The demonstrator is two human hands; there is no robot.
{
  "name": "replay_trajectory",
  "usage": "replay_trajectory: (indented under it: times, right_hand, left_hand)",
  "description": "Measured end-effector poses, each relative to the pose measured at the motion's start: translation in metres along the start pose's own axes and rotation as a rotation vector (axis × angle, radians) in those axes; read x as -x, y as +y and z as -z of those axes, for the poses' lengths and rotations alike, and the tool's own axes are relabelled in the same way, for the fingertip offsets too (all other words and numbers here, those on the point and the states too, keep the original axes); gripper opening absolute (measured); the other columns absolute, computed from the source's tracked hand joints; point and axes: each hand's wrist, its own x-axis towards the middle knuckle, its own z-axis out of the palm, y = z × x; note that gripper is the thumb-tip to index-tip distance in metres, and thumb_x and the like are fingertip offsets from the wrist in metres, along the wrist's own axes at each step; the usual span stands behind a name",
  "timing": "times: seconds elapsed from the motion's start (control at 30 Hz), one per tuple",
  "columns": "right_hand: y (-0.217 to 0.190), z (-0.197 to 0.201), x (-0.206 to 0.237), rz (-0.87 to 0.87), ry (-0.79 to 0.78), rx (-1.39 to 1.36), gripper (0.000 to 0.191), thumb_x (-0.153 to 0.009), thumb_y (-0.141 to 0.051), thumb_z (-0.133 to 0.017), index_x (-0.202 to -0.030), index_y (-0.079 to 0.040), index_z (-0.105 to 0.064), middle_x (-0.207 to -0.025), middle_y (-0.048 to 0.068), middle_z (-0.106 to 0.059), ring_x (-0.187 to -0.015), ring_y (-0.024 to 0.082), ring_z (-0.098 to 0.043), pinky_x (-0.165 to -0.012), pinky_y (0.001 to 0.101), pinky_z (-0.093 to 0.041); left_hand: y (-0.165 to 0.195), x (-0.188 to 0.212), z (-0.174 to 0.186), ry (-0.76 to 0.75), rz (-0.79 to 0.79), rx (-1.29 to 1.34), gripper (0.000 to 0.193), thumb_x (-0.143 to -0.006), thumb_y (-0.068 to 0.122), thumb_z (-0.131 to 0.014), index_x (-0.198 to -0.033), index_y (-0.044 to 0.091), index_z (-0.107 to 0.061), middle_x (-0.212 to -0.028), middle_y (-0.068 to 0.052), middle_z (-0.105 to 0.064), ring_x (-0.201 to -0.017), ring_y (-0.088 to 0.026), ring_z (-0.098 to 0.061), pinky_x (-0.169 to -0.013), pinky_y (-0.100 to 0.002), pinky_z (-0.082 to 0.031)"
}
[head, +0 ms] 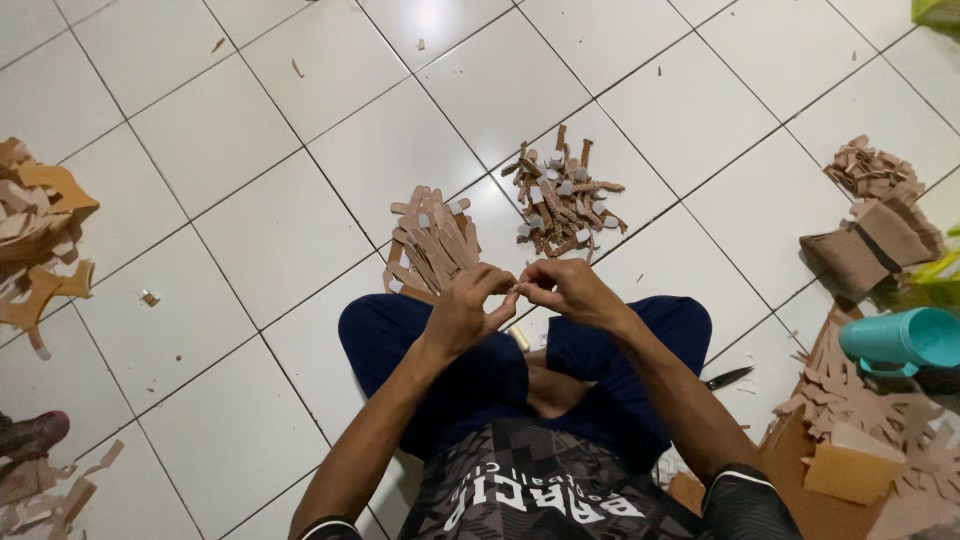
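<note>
I sit cross-legged on a white tiled floor in dark blue trousers. My left hand and my right hand meet in front of my knees, fingertips pinched together on a small tan strap piece that is mostly hidden by the fingers. Just beyond the hands lies a pile of flat tan strips. Farther out rests a second pile of twisted brown strips with pale ends.
Tan cut-out shapes heap at the left edge; more scraps lie bottom left. On the right are a stack of brown pieces, a teal cup, cut leather shapes and a dark knife.
</note>
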Motion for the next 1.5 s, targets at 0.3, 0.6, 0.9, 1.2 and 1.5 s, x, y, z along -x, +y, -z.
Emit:
replay_trajectory:
  times: [0.3, 0.6, 0.9, 1.2, 1.5]
  right_hand:
    - [0.039, -0.022, -0.044, -0.300, 0.271, -0.210, 0.032, -0.087, -0.029, -0.078, -0.101, -0.001, -0.075, -0.087, 0.012, -0.074, -0.076, 0.019, -0.067, -0.067, 0.0319, -0.055]
    - [0.044, -0.048, -0.062, -0.471, 0.176, -0.166, 0.031, -0.093, -0.030, -0.075, -0.101, 0.000, -0.076, -0.089, 0.012, -0.073, -0.080, 0.018, -0.068, -0.074, 0.0323, -0.053]
    - [-0.004, 0.000, -0.033, -0.103, 0.395, -0.712, 0.026, -0.100, -0.022, -0.067, -0.111, 0.001, -0.073, -0.114, 0.006, -0.066, -0.105, 0.014, -0.060, -0.094, 0.0277, -0.051]
    - [0.018, 0.014, -0.013, -0.134, 0.360, -1.095, 0.033, -0.102, -0.025, -0.058, -0.116, 0.004, -0.063, -0.107, 0.013, -0.070, -0.097, 0.020, -0.070, -0.093, 0.0356, -0.059]
    - [0.005, -0.006, -0.006, -0.085, -0.100, 0.347, 0.021, -0.100, -0.025, -0.067, -0.112, -0.009, -0.071, -0.082, 0.010, -0.072, -0.071, 0.023, -0.066, -0.068, 0.0391, -0.053]
  left_hand:
    - [-0.005, 0.067, -0.026, 0.328, 0.395, 0.159, 0.013, -0.085, 0.007, -0.077, -0.094, 0.000, -0.071, -0.089, -0.010, -0.072, -0.075, -0.019, -0.072, -0.066, -0.031, -0.058]
    - [-0.006, 0.086, -0.015, 0.378, 0.469, 0.183, 0.016, -0.082, 0.011, -0.082, -0.091, 0.000, -0.074, -0.114, -0.012, -0.068, -0.084, -0.020, -0.072, -0.070, -0.030, -0.057]
    - [-0.020, -0.010, -0.034, -0.018, 0.461, 0.982, 0.022, -0.093, 0.017, -0.076, -0.107, 0.000, -0.075, -0.101, -0.008, -0.075, -0.090, -0.012, -0.072, -0.086, -0.027, -0.060]
    - [-0.019, -0.003, -0.021, 0.101, 0.499, 0.801, 0.023, -0.093, 0.020, -0.076, -0.103, 0.000, -0.077, -0.091, -0.004, -0.076, -0.082, -0.010, -0.071, -0.077, -0.025, -0.060]
    - [-0.032, -0.020, 0.002, 0.063, 0.141, 0.106, 0.014, -0.090, 0.013, -0.073, -0.097, 0.002, -0.078, -0.080, -0.004, -0.073, -0.063, -0.010, -0.066, -0.053, -0.025, -0.054]
